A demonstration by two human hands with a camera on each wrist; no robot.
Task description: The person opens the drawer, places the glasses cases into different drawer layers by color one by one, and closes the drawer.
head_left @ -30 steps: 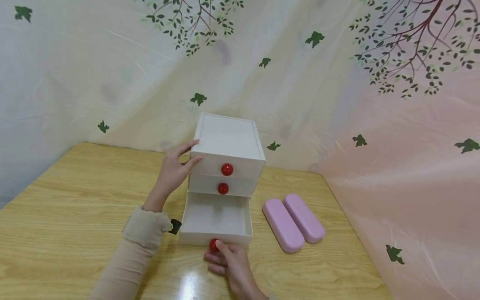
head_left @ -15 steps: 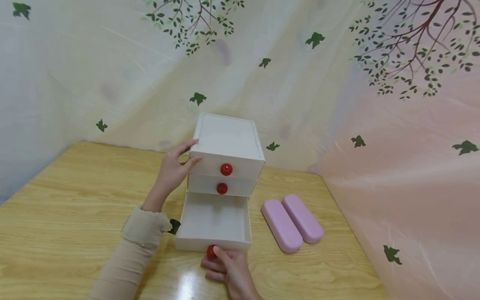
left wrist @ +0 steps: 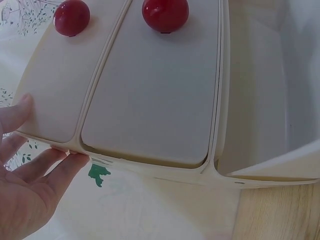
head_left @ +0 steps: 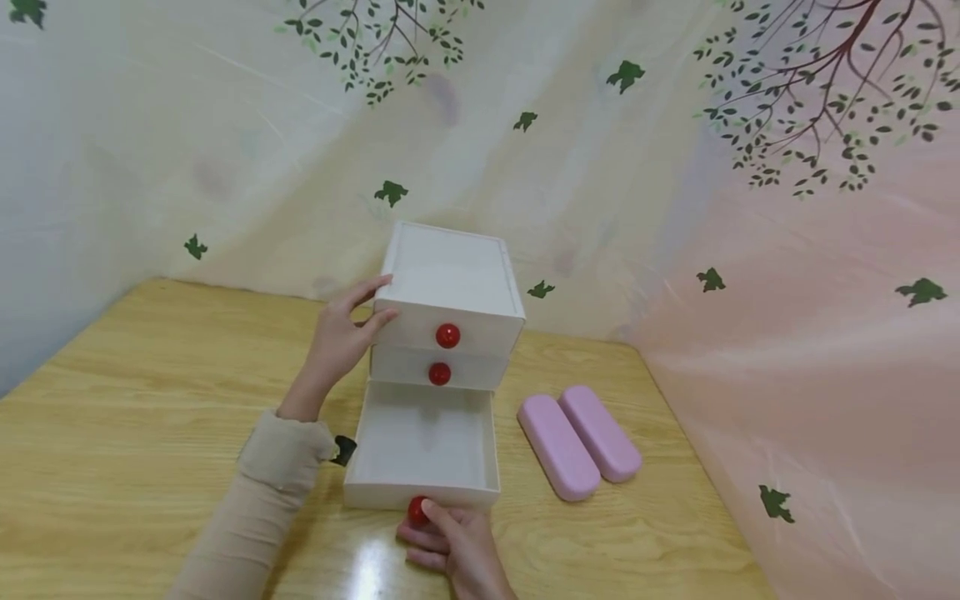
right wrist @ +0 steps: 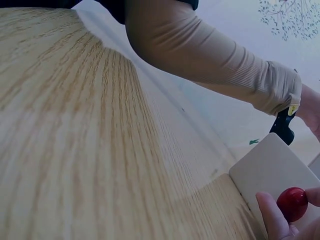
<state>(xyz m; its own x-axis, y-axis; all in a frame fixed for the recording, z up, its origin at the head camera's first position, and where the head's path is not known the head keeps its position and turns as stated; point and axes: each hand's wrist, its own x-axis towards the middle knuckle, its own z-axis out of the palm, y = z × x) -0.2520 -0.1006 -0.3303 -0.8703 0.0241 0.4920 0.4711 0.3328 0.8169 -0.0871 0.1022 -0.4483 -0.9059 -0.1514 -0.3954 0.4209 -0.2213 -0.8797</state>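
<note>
A white three-drawer cabinet (head_left: 456, 268) stands on the table with its bottom drawer (head_left: 424, 442) pulled out, and nothing lies in the part that shows. My right hand (head_left: 467, 546) pinches that drawer's red knob (head_left: 417, 510) between thumb and fingers; the right wrist view has the knob (right wrist: 292, 204) between the fingertips. My left hand (head_left: 339, 337) holds the cabinet's upper left edge, thumb on the front and fingers along the side. In the left wrist view the hand (left wrist: 31, 185) grips the side by the top drawer (left wrist: 67, 75).
Two pink oblong cases (head_left: 558, 447) lie side by side to the right of the cabinet on the wooden table (head_left: 187, 417). Behind the table hangs a patterned cloth (head_left: 285, 150) with leaves and branches.
The bottom drawer has slid a little further out towards me, my right hand moving with its knob. My left hand has kept its hold on the cabinet.
</note>
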